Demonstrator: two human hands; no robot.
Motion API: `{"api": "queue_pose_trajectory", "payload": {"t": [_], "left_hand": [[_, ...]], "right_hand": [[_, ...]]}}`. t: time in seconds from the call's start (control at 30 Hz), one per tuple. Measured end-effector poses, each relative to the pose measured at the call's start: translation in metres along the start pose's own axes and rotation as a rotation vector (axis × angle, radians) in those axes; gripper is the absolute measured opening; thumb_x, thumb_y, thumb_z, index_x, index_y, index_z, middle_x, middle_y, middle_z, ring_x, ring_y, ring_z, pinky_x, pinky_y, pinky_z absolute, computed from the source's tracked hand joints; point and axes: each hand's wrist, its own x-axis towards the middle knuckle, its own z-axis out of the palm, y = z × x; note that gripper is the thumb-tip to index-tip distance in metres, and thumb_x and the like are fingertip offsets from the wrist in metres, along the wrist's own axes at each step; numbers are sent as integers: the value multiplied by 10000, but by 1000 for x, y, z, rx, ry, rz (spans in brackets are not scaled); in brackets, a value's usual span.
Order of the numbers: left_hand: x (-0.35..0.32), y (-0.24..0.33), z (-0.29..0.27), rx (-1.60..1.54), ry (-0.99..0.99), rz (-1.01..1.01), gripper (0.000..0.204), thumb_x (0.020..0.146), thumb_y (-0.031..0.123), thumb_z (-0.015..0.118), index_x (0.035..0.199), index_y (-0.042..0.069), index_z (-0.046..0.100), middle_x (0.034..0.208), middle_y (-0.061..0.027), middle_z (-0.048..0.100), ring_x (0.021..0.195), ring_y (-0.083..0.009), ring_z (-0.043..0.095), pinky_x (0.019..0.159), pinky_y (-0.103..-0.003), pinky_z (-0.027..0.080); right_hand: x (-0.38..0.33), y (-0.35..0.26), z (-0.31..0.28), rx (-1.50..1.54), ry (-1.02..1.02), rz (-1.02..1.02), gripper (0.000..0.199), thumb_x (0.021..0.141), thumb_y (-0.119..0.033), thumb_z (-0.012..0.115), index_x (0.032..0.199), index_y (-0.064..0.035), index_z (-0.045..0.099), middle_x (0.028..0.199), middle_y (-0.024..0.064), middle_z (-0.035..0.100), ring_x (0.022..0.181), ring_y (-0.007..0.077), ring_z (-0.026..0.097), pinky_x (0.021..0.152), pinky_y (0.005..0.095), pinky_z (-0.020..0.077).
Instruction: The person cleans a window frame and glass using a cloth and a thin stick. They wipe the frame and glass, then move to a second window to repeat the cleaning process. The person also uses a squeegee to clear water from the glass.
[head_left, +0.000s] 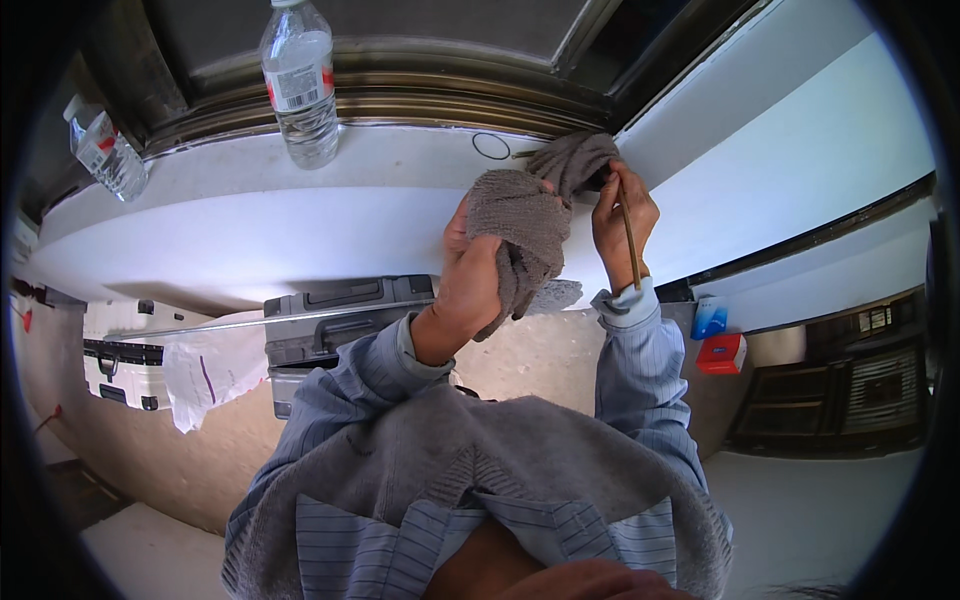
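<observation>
A grey-brown knitted cloth [520, 225] hangs bunched in front of me, above the edge of the white window sill. My left hand [470, 275] is closed around its nearer, folded part. The farther part of the cloth [578, 160] is bunched over the sill, beside the window frame. My right hand [625, 215] is closed at that far part, fingers pinched on a thin brown stick [629, 225] that points back toward my wrist. A short stick tip [523, 154] pokes out at the cloth's far left side. Folds hide how the stick and cloth meet.
On the sill [215, 163] stand a clear water bottle [300, 95] and, farther left, a second bottle [108, 150]. A thin dark loop [491, 146] lies near the cloth. Below are a grey suitcase [345, 312], a white suitcase [120, 322] and a red box [721, 353].
</observation>
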Motion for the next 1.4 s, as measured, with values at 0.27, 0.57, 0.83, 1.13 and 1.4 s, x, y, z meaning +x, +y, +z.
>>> {"api": "queue_pose_trajectory", "payload": {"t": [0.27,0.57,0.83,1.13,1.4], "left_hand": [[-3,1,-6,-22,23,7,326,882,-70,353,1182,-43,480,1150,-175,586,1013,-251,605,865,-353,517],[-6,10,-5,46,26,-30,338,887,-53,337,1199,-41,464,1169,-165,579,1018,-246,603,871,-355,517],[-1,10,-2,36,-22,-54,352,880,-48,331,1206,-26,462,1181,-172,569,1029,-256,597,864,-374,524],[-5,14,4,-24,2,-87,374,875,-29,313,1221,-21,453,1190,-183,560,1041,-282,592,877,-403,520],[10,9,-1,-1,39,-60,388,866,-40,315,1230,-18,447,1183,-178,565,1051,-272,590,913,-379,503]], "right_hand": [[-4,-14,21,125,-87,-84,135,840,-54,545,938,-1,621,863,209,633,752,390,626,646,397,510],[-6,-4,21,-86,-67,-63,234,782,-70,566,1012,-64,609,887,145,633,663,364,610,568,430,486],[3,-12,22,-207,-215,11,196,741,-65,594,934,-35,594,908,172,607,673,374,609,554,436,473],[2,-17,17,131,-3,-51,124,809,-13,550,905,3,626,861,199,636,744,382,622,646,399,505],[64,6,25,-120,-117,-130,149,808,-110,560,719,0,607,684,242,599,624,414,594,566,453,491]]}}
